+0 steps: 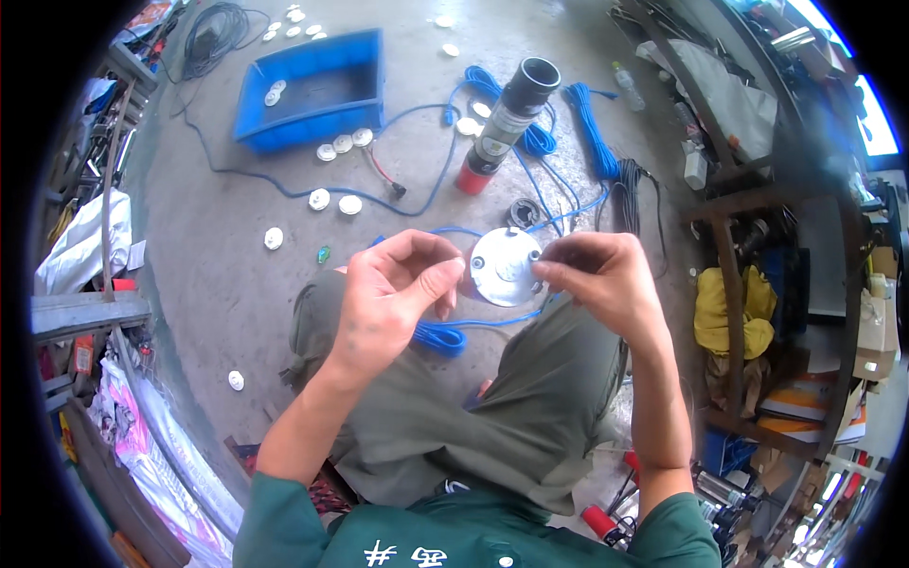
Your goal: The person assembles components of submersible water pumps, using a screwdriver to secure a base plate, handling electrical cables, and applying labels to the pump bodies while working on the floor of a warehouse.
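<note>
Between my hands is a round silvery-white disc point(505, 272), its flat face up, with small round posts or bolt heads near its rim. My right hand point(606, 284) is closed at the disc's right edge, thumb and fingertips pinching beside one of the posts. At the left edge, my left hand point(388, 289) has thumb and forefinger pressed together; whether something small sits between them is hidden. What lies under the disc is hidden too. Just beyond it, a dark ring-shaped part point(523, 213) lies on the floor.
A cylindrical pump point(502, 128) with a red end stands ahead. Coiled blue cables point(592, 133) lie around it. At the far left is a blue crate point(312, 120); several white round parts point(350, 204) are scattered nearby. A metal shelf point(776, 431) is at right, wrapped goods point(142, 417) at left.
</note>
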### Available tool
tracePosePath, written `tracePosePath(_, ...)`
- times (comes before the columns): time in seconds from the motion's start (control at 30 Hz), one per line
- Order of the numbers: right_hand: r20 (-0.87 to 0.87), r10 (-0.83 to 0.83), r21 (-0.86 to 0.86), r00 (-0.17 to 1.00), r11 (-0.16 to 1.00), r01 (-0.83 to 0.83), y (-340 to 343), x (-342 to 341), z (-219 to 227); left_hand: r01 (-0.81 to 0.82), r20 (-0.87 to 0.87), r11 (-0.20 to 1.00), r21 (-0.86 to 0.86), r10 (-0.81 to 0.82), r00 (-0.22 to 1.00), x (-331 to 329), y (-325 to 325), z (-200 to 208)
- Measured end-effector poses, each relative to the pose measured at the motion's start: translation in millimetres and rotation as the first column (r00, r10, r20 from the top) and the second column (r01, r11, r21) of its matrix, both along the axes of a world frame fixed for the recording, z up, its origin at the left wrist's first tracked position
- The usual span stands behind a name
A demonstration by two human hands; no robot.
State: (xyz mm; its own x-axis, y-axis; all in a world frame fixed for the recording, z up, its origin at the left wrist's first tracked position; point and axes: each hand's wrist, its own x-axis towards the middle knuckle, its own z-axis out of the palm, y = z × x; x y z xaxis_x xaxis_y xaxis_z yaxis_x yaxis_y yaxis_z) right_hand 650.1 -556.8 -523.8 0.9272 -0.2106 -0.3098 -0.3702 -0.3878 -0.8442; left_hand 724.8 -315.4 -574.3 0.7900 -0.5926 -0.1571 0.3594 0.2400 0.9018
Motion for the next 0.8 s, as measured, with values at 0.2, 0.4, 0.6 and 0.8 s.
tracePosePath(0.2,0.099,-0.022,0.054,0.995,0.998,0.016,-8,-3,-23,0.068,-0.155,0.993,-0.092,-0.082,0.985,-13,-11,13)
tracePosePath(0.4,0.253,-0.111,0.041,0.961,0.994,0.104,-3,-25,-15,0.104,-0.319,0.979,-0.174,-0.156,0.935,-34,-13,24)
tracePosePath(0.6,0.374,-0.019,0.302,0.927,0.948,-0.102,37,-55,-9,0.107,-0.545,0.961,-0.257,-0.235,0.804,-62,-19,19)
tracePosePath(0.8,0.553,0.062,-0.025,0.831,0.998,-0.058,40,-58,-18,0.079,-0.676,0.945,-0.318,-0.284,0.680,-62,-16,14)
